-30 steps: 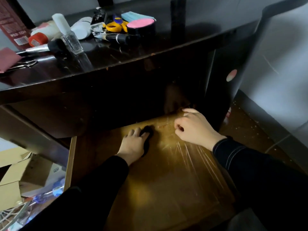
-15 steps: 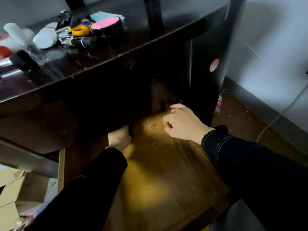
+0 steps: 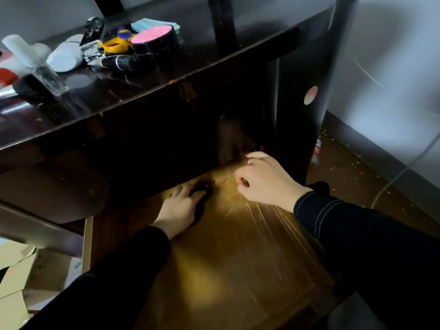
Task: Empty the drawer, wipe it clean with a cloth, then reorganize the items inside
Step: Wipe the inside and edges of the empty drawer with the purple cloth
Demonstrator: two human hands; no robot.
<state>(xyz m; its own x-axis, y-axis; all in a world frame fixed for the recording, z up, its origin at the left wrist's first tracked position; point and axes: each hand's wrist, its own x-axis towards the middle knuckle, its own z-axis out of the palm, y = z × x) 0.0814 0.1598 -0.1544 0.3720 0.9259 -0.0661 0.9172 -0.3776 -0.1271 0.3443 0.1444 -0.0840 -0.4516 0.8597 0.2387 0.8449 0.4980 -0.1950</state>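
The wooden drawer (image 3: 238, 258) is pulled out under the dark desk, its scratched bottom bare. My left hand (image 3: 178, 208) lies flat on a dark cloth (image 3: 202, 190) and presses it to the drawer bottom near the back, just at the desk's front edge. My right hand (image 3: 266, 182) sits with curled fingers at the drawer's back right side; I cannot see whether it holds the rim. On the desk top (image 3: 190, 75) lie the removed items: a black round box with a pink lid (image 3: 152, 40), yellow scissors (image 3: 116, 46), a glass bottle (image 3: 47, 77) and a white tube (image 3: 64, 57).
Cardboard boxes (image 3: 23, 282) stand on the floor left of the drawer. The desk's dark side panel carries a round pink sticker (image 3: 310, 95). To the right are a speckled brown floor (image 3: 357, 177), a grey wall and a thin cable (image 3: 392, 182).
My left hand, which had reached under the desk's front edge half a second ago, has drawn back toward me with the cloth. The right hand stays in place.
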